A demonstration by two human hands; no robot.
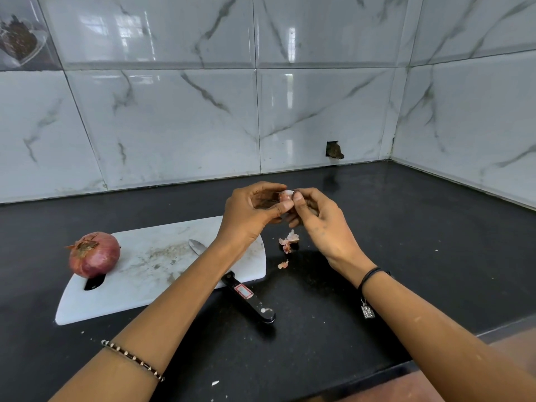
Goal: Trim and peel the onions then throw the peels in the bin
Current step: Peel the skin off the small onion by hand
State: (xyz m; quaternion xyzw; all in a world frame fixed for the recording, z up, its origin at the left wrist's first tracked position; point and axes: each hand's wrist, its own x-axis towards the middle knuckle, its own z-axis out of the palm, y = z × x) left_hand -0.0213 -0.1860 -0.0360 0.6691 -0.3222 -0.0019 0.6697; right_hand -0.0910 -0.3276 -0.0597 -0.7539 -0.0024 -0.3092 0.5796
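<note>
A small pale pink onion (285,196) is held in the air above the black counter, mostly hidden by fingers. My left hand (251,208) grips it from the left. My right hand (317,219) pinches it at the top with thumb and fingers. Loose pink peels (288,240) lie on the counter just below the hands. A large unpeeled red onion (94,254) sits on the left end of the white cutting board (150,274). A black-handled knife (246,297) lies across the board's right edge, its blade partly under my left forearm.
The black counter (391,227) runs to a tiled wall behind and at the right, meeting in a corner. A small hole (334,150) is in the back tiles. The counter's front edge crosses the lower right. No bin is in view.
</note>
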